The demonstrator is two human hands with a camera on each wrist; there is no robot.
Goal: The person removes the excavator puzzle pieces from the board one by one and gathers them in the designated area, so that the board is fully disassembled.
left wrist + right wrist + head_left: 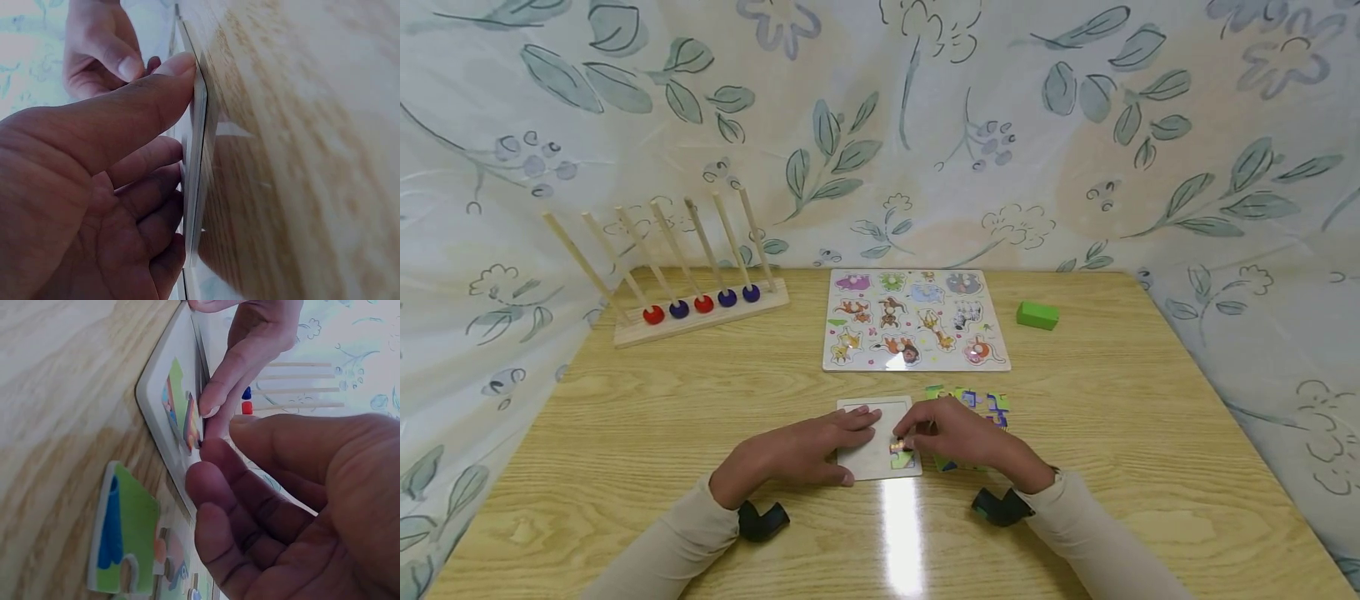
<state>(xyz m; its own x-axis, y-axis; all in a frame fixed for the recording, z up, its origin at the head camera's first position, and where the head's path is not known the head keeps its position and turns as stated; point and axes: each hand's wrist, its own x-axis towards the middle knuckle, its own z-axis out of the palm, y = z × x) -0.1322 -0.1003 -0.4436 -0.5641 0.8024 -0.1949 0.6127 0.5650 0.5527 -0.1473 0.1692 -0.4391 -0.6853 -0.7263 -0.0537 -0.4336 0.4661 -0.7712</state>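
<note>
A pale square puzzle tray [863, 462] lies on the table with a few jigsaw pieces in its lower right corner. Across its left side rests my left hand [808, 450], fingers extended over the tray and thumb at the near edge. My right hand [955, 429] is over the tray's right side, curled, thumb and index fingertips at a small colourful puzzle piece [191, 424]. That piece sits against a green puzzle piece [902, 460]. Loose puzzle pieces [996, 408] lie beside the tray, partly under my right hand; one green and blue piece [128, 528] shows close up.
Behind the tray lies an animal peg puzzle board [910, 321]. A green block [1037, 315] sits to its right. At the back left stands a wooden rack [700, 321] with upright rods and red and blue beads. A floral cloth [880, 167] hangs behind the table.
</note>
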